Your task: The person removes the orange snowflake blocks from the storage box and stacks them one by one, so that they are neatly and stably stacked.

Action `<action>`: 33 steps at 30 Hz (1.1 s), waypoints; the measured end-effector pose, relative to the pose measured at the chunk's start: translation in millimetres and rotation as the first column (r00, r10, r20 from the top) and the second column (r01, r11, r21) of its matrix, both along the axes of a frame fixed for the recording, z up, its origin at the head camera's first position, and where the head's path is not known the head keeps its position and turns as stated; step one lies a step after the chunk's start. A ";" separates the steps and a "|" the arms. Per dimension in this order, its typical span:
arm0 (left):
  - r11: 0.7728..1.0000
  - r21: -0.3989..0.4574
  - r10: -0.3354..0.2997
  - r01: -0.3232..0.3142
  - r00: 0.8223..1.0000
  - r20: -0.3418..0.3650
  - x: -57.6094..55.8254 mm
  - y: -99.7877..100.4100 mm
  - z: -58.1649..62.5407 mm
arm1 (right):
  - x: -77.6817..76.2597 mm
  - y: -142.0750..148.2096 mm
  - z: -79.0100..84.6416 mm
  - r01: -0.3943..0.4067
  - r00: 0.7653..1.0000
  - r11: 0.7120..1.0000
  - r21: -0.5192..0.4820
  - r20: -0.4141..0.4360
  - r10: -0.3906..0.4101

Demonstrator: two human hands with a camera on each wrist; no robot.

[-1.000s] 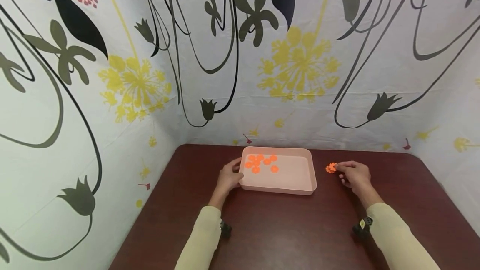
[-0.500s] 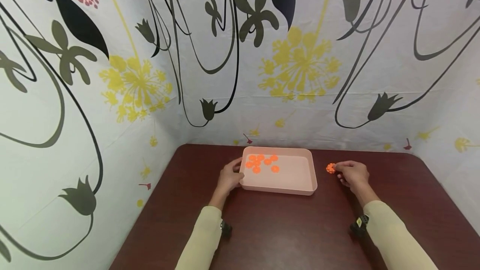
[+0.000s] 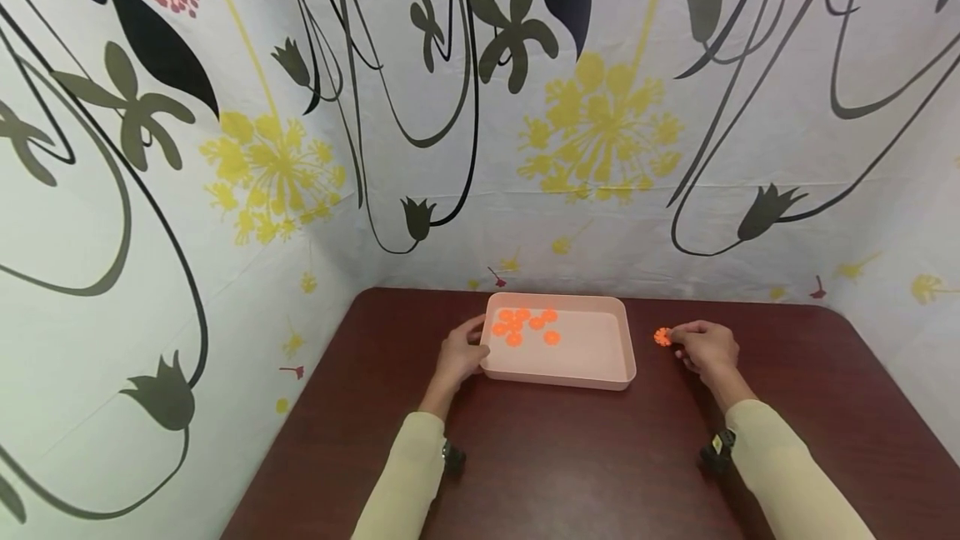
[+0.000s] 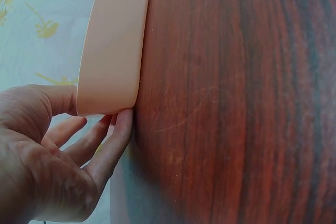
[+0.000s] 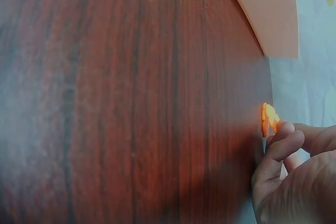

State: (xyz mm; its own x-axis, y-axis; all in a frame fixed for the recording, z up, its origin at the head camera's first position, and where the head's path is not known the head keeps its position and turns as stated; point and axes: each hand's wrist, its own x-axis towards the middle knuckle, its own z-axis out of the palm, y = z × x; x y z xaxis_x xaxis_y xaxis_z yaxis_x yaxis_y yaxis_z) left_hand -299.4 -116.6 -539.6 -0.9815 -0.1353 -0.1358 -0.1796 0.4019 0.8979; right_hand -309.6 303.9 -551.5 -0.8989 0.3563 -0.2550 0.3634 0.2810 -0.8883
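At the back of the table, a peach tray [image 3: 588,352] holds several flat orange discs [image 3: 551,338] in its left half. My left hand [image 3: 457,354] grips the tray's left end; in the left wrist view, the thumb is at the rim and fingertips [image 4: 125,119] touch the lower edge. To the right of the tray, my right hand [image 3: 708,346] pinches a small orange notched disc [image 3: 662,337] between thumb and fingers, low over the tabletop. In the right wrist view, a thin orange disc [image 5: 264,119] shows edge-on beside a tilted one; the fingertips partly cover them.
The dark red-brown table [image 3: 577,457] has wood grain. A white cloth with printed flowers [image 3: 480,148] hangs close behind its far edge and along both sides. Each wrist wears a small dark camera [image 3: 453,458].
My right hand has shifted slightly left, and less of the orange pieces shows at its fingertips. The left hand and the tray stay in place.
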 end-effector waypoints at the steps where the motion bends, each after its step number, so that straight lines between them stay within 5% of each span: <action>1: 1.000 0.000 0.001 -0.001 1.000 0.001 0.1 -0.1 -0.1 | -0.1 -0.1 0.1 -0.001 1.000 1.000 0.008 0.005 0.001; 18: 1.000 0.003 -0.001 0.001 1.000 0.011 -1.2 0.1 -0.4 | -1.9 -2.4 3.9 -0.029 0.998 0.994 0.103 0.060 0.023; 33: 1.000 0.008 -0.006 0.006 1.000 0.007 -1.4 -0.2 0.1 | 0.0 -4.8 9.3 0.002 0.999 0.996 0.092 0.051 -0.006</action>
State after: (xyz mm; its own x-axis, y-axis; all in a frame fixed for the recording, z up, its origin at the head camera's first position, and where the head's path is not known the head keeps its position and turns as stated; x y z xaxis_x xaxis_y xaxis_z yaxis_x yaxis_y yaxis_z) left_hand -300.8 -116.8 -539.4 -0.9812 -0.1282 -0.1440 -0.1837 0.3957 0.8998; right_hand -309.5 299.1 -542.2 -0.8840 0.3838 -0.2669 0.4092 0.3592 -0.8388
